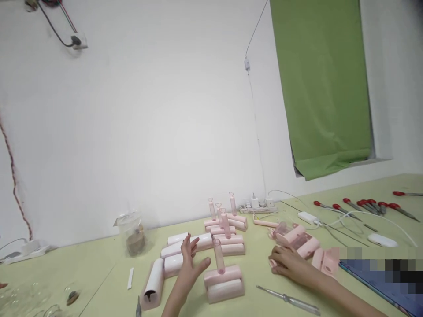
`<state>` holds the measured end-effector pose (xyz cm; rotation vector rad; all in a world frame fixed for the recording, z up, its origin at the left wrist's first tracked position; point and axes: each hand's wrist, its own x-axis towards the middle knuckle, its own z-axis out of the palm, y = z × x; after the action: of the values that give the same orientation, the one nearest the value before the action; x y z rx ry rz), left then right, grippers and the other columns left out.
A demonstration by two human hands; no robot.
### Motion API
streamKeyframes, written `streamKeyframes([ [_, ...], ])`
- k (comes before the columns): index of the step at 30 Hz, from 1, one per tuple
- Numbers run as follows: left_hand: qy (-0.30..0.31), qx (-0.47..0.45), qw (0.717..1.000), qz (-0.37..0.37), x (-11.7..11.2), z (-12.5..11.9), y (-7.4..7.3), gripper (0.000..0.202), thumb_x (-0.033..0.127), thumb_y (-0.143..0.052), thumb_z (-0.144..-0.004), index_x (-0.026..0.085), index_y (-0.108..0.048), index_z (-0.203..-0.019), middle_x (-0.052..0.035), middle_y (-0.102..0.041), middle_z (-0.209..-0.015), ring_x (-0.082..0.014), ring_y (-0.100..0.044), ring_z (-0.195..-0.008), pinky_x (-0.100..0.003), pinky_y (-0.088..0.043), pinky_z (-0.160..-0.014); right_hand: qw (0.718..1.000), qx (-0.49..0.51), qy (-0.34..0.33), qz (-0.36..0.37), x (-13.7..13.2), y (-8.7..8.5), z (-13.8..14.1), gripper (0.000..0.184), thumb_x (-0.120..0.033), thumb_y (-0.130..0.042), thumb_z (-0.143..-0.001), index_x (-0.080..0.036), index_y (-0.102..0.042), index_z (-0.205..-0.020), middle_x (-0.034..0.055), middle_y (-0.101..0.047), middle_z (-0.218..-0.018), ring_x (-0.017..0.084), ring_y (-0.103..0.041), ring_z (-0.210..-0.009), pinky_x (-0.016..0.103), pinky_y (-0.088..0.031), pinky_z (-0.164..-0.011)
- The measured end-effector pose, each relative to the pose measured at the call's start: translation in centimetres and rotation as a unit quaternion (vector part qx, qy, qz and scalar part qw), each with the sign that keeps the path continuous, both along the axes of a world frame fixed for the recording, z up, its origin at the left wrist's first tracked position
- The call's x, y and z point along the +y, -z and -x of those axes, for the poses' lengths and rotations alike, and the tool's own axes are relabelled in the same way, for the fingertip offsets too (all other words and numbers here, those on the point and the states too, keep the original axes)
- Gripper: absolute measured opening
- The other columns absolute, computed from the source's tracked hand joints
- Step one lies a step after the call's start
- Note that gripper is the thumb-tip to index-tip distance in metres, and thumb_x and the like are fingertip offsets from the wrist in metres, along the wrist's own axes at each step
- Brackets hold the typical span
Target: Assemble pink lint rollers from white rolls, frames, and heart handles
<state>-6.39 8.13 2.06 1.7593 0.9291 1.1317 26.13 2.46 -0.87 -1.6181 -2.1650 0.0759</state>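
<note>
My left hand [188, 268] is raised over the table with its fingers spread, holding nothing. Just behind and beside it lie several glossy white hollow casings [154, 281]. To its right, a pair of pale pink tubes [224, 290] lies flat, with a translucent pink cylinder [219, 257] upright behind them. My right hand [289, 262] is closed low over the table, its fingertips around a small pink piece [272, 263], mostly hidden. Touching or close behind that hand are pink plastic shells [307, 246]. A screwdriver [287, 300] with a clear handle lies in front of it.
More pink tubes [231, 249] stand and lie farther back. Red-ended tools [372, 207], white cables and a power strip [257, 209] lie at the back right. A clear bag [132, 233] stands left. A blue flat object [380, 286] lies at right, clear glass-like pieces [26, 299] far left.
</note>
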Motion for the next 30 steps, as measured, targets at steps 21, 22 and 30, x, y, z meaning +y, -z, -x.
streamKeyframes([
  [21,-0.004,-0.159,0.982,0.107,0.4,-9.0,0.7,0.049,0.056,-0.066,-0.052,0.021,-0.032,-0.051,0.0126,-0.030,-0.030,-0.0019,-0.025,-0.023,-0.016,-0.018,-0.027,0.837,0.515,-0.182,0.011,3.7,-7.5,12.5,0.048,-0.048,-0.056,-0.073,-0.025,-0.049,-0.116,0.0026,-0.056,-0.089,0.017,-0.056,-0.081,0.032,-0.047,-0.075],
  [22,-0.008,-0.161,0.981,0.110,0.4,-9.1,0.7,0.048,0.055,-0.065,-0.053,0.021,-0.032,-0.052,0.0129,-0.029,-0.029,-0.0018,-0.024,-0.023,-0.016,-0.019,-0.027,0.823,0.536,-0.187,0.003,4.1,-7.4,13.0,0.053,-0.047,-0.058,-0.072,-0.026,-0.045,-0.119,0.0028,-0.056,-0.092,0.017,-0.057,-0.084,0.032,-0.047,-0.077],
  [30,0.000,-0.177,0.973,0.147,0.6,-9.2,0.9,0.030,0.038,-0.063,-0.056,0.020,-0.038,-0.053,0.0124,-0.031,-0.027,-0.0027,-0.025,-0.022,-0.016,-0.020,-0.027,0.805,0.554,-0.212,0.033,4.6,-6.5,14.2,0.029,-0.041,-0.062,-0.070,-0.021,-0.049,-0.087,0.0040,-0.061,-0.088,0.019,-0.059,-0.089,0.033,-0.047,-0.079],
])
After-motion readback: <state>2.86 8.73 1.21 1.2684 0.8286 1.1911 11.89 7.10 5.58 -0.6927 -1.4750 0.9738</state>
